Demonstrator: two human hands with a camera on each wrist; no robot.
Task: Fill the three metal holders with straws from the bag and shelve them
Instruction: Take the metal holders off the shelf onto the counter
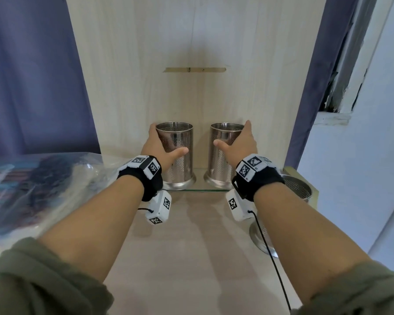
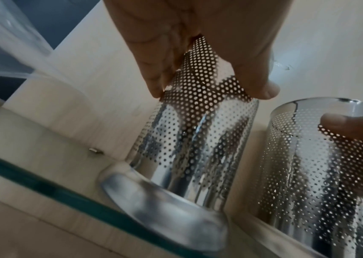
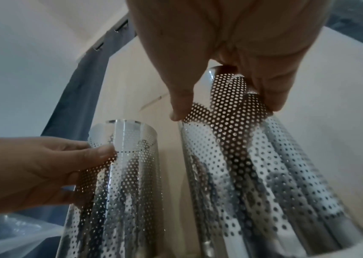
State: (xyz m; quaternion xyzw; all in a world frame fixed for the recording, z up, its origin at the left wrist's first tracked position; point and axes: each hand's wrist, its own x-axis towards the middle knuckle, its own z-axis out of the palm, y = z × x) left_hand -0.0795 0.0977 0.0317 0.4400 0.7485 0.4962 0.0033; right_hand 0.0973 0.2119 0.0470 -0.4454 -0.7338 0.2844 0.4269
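Observation:
Two perforated metal holders stand side by side on a glass shelf (image 1: 198, 190), and no straws show in their open tops. My left hand (image 1: 168, 139) grips the left holder (image 1: 180, 155) near its top, thumb in front and fingers behind. My right hand (image 1: 232, 133) grips the right holder (image 1: 221, 160) the same way. The left wrist view shows the left holder (image 2: 198, 139) between thumb and fingers. The right wrist view shows the right holder (image 3: 253, 165) held likewise. A third holder (image 1: 298, 189) stands lower at the right, partly hidden by my right forearm. The clear bag of straws (image 1: 32, 185) lies at the left.
A pale wooden back panel (image 1: 191, 42) rises right behind the shelf. A light tabletop (image 1: 187, 246) lies below the glass shelf, between my forearms. Blue curtains (image 1: 32, 76) hang on both sides, and a white wall (image 1: 373, 155) stands at the right.

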